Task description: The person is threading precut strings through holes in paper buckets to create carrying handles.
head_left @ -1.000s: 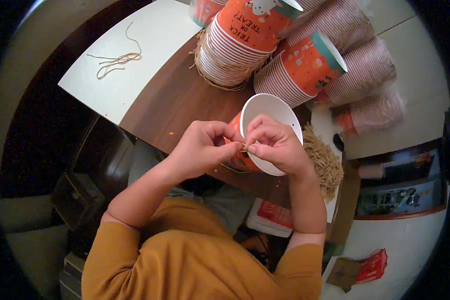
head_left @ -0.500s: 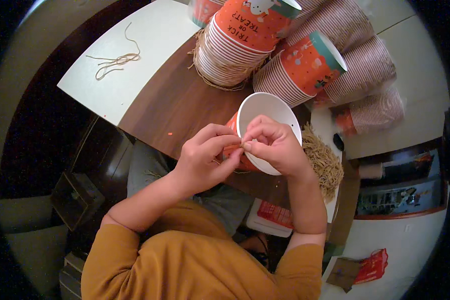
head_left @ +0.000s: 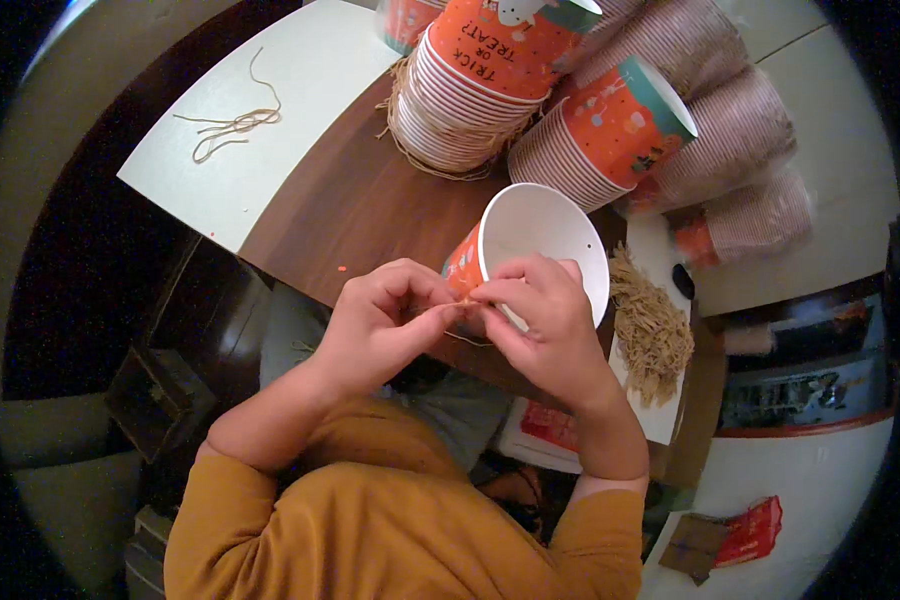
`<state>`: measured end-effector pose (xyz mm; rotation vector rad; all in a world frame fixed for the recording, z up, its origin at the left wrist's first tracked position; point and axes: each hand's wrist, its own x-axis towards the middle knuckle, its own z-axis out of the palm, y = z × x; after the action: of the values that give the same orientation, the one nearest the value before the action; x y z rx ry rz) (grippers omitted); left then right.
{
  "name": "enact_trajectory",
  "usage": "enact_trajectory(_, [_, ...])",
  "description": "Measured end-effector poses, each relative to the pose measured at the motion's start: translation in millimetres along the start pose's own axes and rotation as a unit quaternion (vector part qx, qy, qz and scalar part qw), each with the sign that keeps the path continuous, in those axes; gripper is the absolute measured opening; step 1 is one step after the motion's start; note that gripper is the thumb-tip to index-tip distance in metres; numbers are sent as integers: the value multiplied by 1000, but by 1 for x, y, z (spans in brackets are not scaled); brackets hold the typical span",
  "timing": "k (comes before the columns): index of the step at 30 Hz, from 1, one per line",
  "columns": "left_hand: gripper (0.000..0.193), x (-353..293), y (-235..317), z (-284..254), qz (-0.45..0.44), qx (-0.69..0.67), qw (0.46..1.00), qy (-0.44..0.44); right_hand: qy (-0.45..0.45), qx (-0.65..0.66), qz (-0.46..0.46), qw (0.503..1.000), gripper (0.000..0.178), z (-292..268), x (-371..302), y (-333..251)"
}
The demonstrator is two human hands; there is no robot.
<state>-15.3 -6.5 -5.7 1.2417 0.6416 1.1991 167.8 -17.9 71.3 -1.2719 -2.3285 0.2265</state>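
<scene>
An orange paper bucket with a white inside is tilted on the table, its mouth facing up and to the right. A small dark hole shows inside near its right rim. At its near side my two hands meet fingertip to fingertip. My left hand pinches a thin piece of twine between thumb and fingers. My right hand pinches the same twine just outside the rim and partly covers the bucket. Whether the twine is knotted there is too small to tell.
Two stacks of printed buckets, one with twine strands around its base and another, stand behind. Plastic-wrapped stacks lie back right. A heap of twine sits right, near a small black object. Loose twine lies on the white tabletop.
Both hands have come down and slightly left, and the right fingers have moved from over the bucket's mouth to outside its near rim. The bucket has shifted slightly right.
</scene>
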Motion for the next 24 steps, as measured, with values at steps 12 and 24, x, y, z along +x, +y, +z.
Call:
enact_trajectory(12, [10, -1, -9, -10, -170, -98, 979, -57, 31, -33, -16, 999, 14, -1, -6, 2])
enact_trajectory(24, [8, -3, -18, -9, -257, -230, 934, -94, 3, -185, -78, 980, 17, -5, -14, -1])
